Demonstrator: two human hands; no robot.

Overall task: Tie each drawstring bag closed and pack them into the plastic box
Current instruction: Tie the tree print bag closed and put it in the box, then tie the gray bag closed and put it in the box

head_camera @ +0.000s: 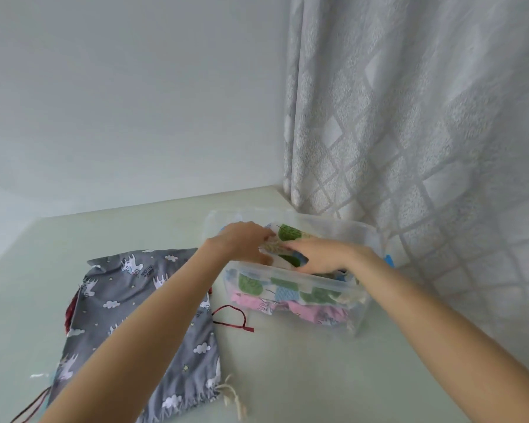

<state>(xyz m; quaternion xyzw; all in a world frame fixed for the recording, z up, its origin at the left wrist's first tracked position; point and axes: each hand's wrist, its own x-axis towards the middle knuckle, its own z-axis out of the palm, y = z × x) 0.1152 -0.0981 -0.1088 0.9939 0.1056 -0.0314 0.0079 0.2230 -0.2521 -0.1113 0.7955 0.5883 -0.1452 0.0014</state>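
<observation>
Looking down through the head camera, I see both hands working inside the clear plastic box (pixel 293 296) at the far right of the pale green worktop (pixel 287 377). My left hand (pixel 245 241) has its fingers curled onto the near-left edge of the white leaf-print drawstring bag (pixel 289 235) lying on top of the pile, seemingly pinching the cloth, though blur hides the exact grip. My right hand (pixel 324 254) lies flat with straight fingers pressing the same bag down from the right. Through the box's front wall I make out a pink bag (pixel 303 311) at the bottom, under more leaf-print cloth. The relation that matters next, as I judge it, is the grey unicorn-print drawstring bag (pixel 126 303), which lies flat on the worktop to the left of the box, just under my left forearm. Its long axis runs from far to near, with dark red cords (pixel 232 319) trailing from its right side towards the box and a cream cord (pixel 234 398) at its near corner. The left hand is plainly the nearer one for reaching it.
</observation>
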